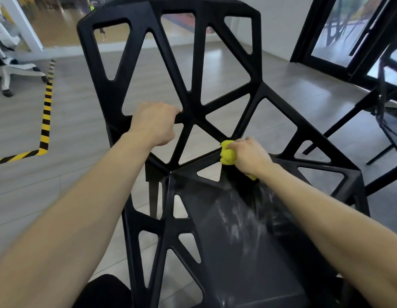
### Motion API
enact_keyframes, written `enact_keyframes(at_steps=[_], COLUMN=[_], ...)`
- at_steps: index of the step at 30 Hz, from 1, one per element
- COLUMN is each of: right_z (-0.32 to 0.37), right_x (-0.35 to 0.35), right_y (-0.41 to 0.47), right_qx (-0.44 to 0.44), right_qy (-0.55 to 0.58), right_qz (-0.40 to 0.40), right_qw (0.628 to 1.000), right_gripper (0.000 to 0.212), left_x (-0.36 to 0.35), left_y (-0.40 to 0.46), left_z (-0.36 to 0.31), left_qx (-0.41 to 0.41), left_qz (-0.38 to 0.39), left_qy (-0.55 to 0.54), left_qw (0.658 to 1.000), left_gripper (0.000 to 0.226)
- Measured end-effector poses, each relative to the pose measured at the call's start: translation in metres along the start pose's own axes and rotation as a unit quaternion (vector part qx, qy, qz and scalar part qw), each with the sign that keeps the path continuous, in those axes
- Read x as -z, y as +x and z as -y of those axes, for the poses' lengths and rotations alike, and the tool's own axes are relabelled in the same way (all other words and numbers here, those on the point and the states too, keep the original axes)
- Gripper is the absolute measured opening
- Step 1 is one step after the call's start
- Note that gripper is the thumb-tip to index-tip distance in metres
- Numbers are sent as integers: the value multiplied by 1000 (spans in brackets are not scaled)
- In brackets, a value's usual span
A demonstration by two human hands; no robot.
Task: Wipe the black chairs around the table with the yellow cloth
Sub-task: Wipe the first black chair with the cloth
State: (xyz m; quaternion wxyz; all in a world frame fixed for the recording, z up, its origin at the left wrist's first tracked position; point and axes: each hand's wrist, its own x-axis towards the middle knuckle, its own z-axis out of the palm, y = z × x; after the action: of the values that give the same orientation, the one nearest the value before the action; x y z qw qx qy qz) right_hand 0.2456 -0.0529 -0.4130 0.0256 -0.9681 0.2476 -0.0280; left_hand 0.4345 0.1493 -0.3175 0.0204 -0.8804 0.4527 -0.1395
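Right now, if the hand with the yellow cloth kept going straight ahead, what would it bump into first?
Probably the black chair: the right hand, gripping the yellow cloth, points up-left along the seat's back edge, where slanted backrest bars meet it. Depth is unclear.

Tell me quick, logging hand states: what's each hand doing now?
Left hand: grips a bar of the black chair.
Right hand: holds the bunched yellow cloth against the chair.

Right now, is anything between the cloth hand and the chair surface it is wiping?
Nothing visible. The right hand grips the bunched yellow cloth and presses it straight onto a strut of the black chair where back meets seat. The left hand grips another strut further left, clear of the cloth.
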Motion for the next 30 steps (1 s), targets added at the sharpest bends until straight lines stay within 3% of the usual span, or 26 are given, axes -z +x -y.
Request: enact_keyframes(at_steps=[5, 7, 10, 14, 20, 25, 30], right_z=[122, 129, 71, -26, 20, 36, 10], right_x=[-16, -12, -6, 7, -6, -24, -22], right_y=[-29, -32, -26, 0, -33, -26, -6], right_qx=[189, 204, 195, 61, 90, 144, 63], right_qy=[49, 62, 21, -51, 80, 46, 55], right_qz=[26, 29, 30, -16, 90, 58, -65], right_qw=[980, 976, 980, 997, 989, 987, 994], right_gripper=[56, 58, 53, 37, 61, 55, 45], left_x=[3, 4, 4, 3, 3, 2, 2], left_y=[0, -1, -1, -1, -3, -2, -3], left_z=[-1, -1, 1, 0, -1, 0, -1], left_qx=[-8, -9, -10, -3, 4, 8, 15], left_qz=[3, -1, 3, 4, 9, 5, 14], left_qy=[2, 3, -1, 1, 12, 12, 15], left_qw=[1000, 1000, 1000, 1000, 1000, 1000, 1000], left_gripper=[49, 51, 52, 53, 47, 48, 46])
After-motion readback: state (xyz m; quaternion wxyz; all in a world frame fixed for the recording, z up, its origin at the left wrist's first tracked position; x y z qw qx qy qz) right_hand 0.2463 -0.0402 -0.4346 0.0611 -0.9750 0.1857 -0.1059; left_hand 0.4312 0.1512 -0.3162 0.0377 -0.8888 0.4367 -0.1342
